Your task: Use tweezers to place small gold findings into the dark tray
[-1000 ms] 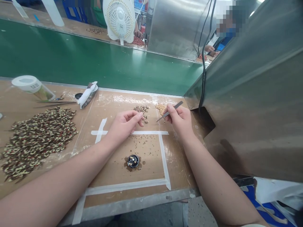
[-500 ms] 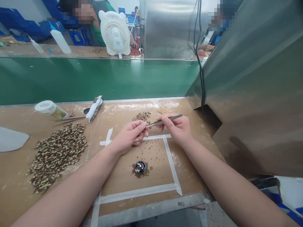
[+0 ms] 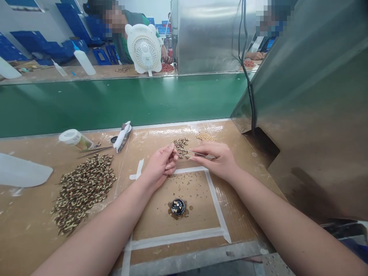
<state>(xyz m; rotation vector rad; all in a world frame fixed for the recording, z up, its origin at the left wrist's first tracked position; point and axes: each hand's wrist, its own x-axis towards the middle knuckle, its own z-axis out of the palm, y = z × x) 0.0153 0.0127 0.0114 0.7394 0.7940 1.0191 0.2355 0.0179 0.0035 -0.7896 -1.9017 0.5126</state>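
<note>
In my right hand (image 3: 220, 158) is a pair of thin metal tweezers (image 3: 198, 154), gripped between thumb and fingers with its arms spread apart. The tweezers point left, their tips at the fingertips of my left hand (image 3: 162, 164). That hand is closed in a pinch, and what is in it is too small to make out. Just behind the hands lies a small pile of dark-and-cream pieces (image 3: 181, 146). A heap of tiny tan beads (image 3: 205, 137) sits to its right. Nearer me, a small round black dish (image 3: 178, 207) holds dark liquid and several pale bits.
A large heap of brown-and-cream pieces (image 3: 84, 191) lies left, near a lidded plastic tub (image 3: 75, 138) and a crumpled white tube (image 3: 122, 138). A metal housing (image 3: 316, 115) walls the right side. Beyond the green belt (image 3: 120, 103) stand a white fan (image 3: 145, 49) and people.
The tweezers' arms were close together and now stand apart. My right hand has turned, its thumb and fingers wider. The whole view has shifted, so things appear slightly further right and lower.
</note>
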